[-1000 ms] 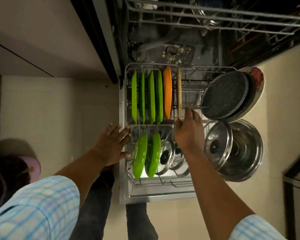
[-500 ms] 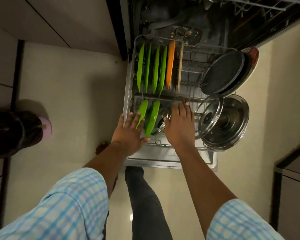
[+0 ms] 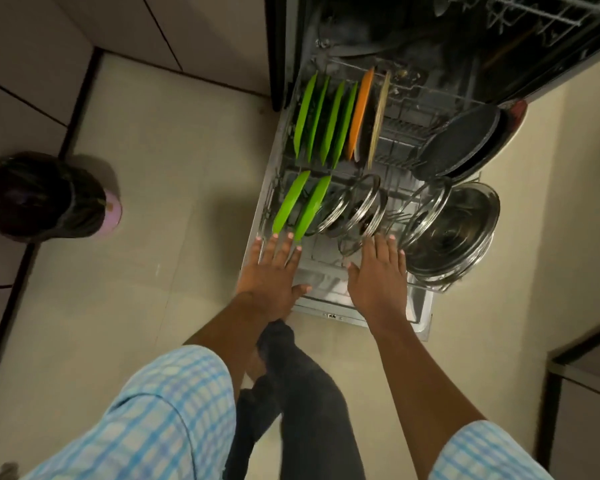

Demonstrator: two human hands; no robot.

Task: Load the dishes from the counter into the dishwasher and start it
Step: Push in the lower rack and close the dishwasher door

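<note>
Wire dishwasher rack (image 3: pixel 321 263) drawn out over the floor, upright green plastic plates (image 3: pixel 326 123), glass lids (image 3: pixel 361 206), steel pot (image 3: pixel 454 230), my left hand (image 3: pixel 271 271) and right hand (image 3: pixel 378 275) at its front edge, fingers (image 3: pixel 276 249) straight, apart, holding nothing.

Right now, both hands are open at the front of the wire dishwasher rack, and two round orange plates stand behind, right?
Only one round orange plate stands there, as the head view shows. The left hand and right hand are open at the front of the wire dishwasher rack.
</note>
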